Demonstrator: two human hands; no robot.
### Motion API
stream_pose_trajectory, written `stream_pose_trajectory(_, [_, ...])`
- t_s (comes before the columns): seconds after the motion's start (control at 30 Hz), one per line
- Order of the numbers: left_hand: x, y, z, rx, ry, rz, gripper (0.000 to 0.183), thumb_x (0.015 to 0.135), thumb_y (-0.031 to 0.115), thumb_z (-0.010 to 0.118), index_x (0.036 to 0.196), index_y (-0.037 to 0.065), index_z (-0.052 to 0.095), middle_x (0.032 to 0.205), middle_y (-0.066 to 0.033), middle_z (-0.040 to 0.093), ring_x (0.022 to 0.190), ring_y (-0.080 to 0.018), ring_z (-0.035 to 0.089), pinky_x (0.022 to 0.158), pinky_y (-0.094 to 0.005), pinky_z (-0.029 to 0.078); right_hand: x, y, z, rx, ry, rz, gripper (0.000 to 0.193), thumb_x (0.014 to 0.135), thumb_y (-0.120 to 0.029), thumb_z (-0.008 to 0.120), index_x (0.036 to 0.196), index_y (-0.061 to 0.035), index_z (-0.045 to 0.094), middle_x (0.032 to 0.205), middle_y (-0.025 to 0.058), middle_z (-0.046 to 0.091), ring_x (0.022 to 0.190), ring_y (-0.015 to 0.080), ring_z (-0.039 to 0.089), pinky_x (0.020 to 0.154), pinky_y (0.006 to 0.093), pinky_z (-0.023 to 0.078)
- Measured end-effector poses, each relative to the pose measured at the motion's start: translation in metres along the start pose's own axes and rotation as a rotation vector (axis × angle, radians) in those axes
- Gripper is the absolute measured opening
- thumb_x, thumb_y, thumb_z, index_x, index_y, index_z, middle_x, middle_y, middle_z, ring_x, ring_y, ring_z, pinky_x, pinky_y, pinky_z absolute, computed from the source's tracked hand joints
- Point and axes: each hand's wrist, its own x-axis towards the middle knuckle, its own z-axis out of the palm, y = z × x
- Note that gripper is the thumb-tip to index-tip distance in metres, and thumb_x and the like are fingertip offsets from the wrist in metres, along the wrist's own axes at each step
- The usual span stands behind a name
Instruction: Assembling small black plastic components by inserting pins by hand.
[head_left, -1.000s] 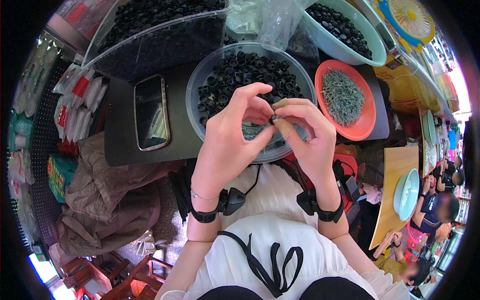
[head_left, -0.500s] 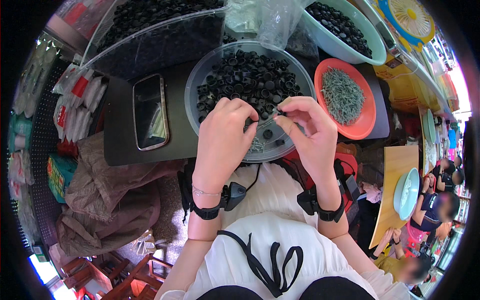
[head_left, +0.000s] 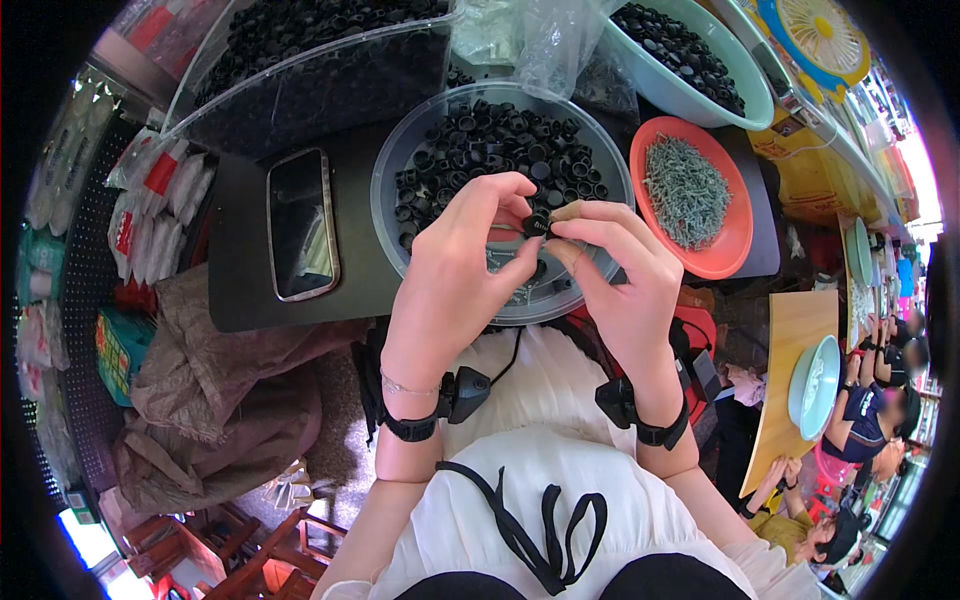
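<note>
The dark table [head_left: 238,285] runs across the view, its near edge showing left of the hands; a strip of its surface lies between the phone and the large round basin. The clear bin [head_left: 325,95] takes up the far left, its front wall close behind the basin. The translucent round basin [head_left: 575,285] sits in the middle, its near rim reaching about to the table's front edge. A pale green basin [head_left: 757,97] stands at the far right, and the orange-red bowl [head_left: 708,264] sits just beside the round basin, near the table's front edge on that side.

The left hand [head_left: 452,262] and right hand [head_left: 628,255] meet above the round basin's near half, inside its rim. The phone [head_left: 301,225] lies flat, well apart from the left hand. Black caps [head_left: 500,150] heap toward the basin's far side; grey screws [head_left: 687,192] fill the bowl.

The right thumb and forefinger pinch a small black piece [head_left: 540,222] above the basin. The left fingers are curled narrowly around its other side; whether they grip it, I cannot tell.
</note>
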Motion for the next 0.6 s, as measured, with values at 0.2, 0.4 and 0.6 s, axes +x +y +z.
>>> stream_pose_trajectory(0.2, [-0.001, 0.004, -0.003, 0.000, -0.013, 0.033, 0.046, 0.078, -0.008, 0.075, 0.120, 0.004, 0.062, 0.103, -0.0076, 0.070, 0.094, -0.0155, 0.073, 0.085, -0.0289, 0.060, 0.002, -0.002, -0.003, 0.003, -0.019, -0.034, 0.025, 0.076, 0.007, 0.078, 0.099, -0.0007, 0.074, 0.098, 0.0101, 0.072, 0.084, 0.0230, 0.072, 0.072, 0.0303, 0.058])
stream_pose_trajectory(0.4, [-0.001, 0.007, -0.002, -0.061, -0.005, 0.047, 0.045, 0.078, -0.009, 0.075, 0.120, 0.003, 0.062, 0.107, -0.0081, 0.072, 0.096, -0.0160, 0.073, 0.086, -0.0289, 0.059, -0.002, 0.001, -0.005, 0.453, -0.047, 0.290, 0.022, 0.081, 0.008, 0.076, 0.102, 0.0041, 0.073, 0.110, 0.0119, 0.071, 0.099, 0.0179, 0.069, 0.085, 0.0291, 0.056])
stream_pose_trajectory(0.6, [-0.002, 0.006, -0.003, -0.074, 0.040, 0.154, 0.045, 0.076, -0.006, 0.081, 0.117, 0.003, 0.065, 0.102, -0.0066, 0.074, 0.094, -0.0155, 0.072, 0.084, -0.0281, 0.058, 0.000, 0.007, -0.012, 0.900, -0.122, 0.558, 0.020, 0.088, 0.005, 0.073, 0.107, 0.0062, 0.068, 0.112, 0.0115, 0.069, 0.104, 0.0156, 0.066, 0.095, 0.0302, 0.053])
